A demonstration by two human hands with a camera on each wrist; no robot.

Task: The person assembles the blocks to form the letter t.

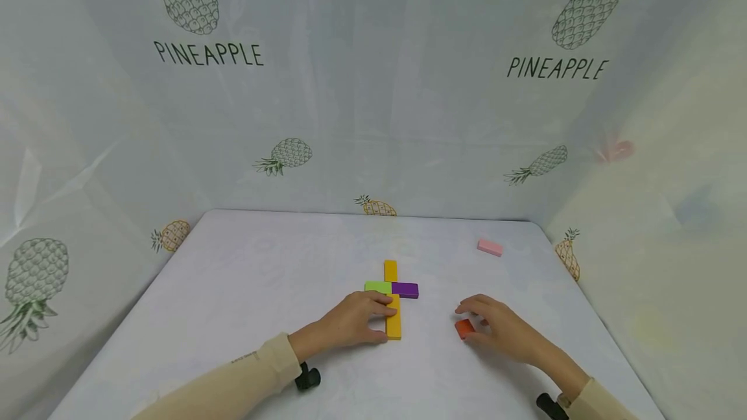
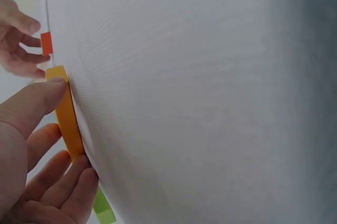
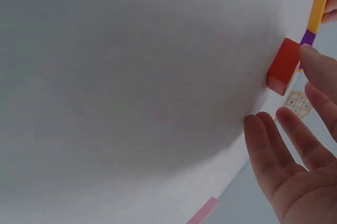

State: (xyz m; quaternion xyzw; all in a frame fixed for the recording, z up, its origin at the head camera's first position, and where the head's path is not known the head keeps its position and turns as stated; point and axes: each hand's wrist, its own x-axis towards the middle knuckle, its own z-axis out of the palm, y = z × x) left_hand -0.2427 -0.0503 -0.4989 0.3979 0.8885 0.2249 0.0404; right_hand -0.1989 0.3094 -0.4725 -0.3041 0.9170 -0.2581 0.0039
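Observation:
A long yellow block [image 1: 393, 324] lies on the table, gripped by my left hand [image 1: 353, 321], with the thumb at its near end and the fingertips farther along it. Beyond it, a green block [image 1: 377, 286] and a purple block [image 1: 405, 290] sit end to end crosswise, and a shorter yellow block [image 1: 390, 270] extends away, forming a cross. To the right, my right hand [image 1: 498, 328] is spread around a red-orange block [image 1: 464, 328]. In the right wrist view, its thumb is at the red-orange block [image 3: 284, 67], while its other fingers stand apart from it.
A pink block [image 1: 489, 247] lies at the back right of the white table [image 1: 280, 245]. White cloth printed with pineapples [image 1: 373, 102] rises behind and at the sides. Black wrist cameras [image 1: 307, 378] are strapped under both sleeves.

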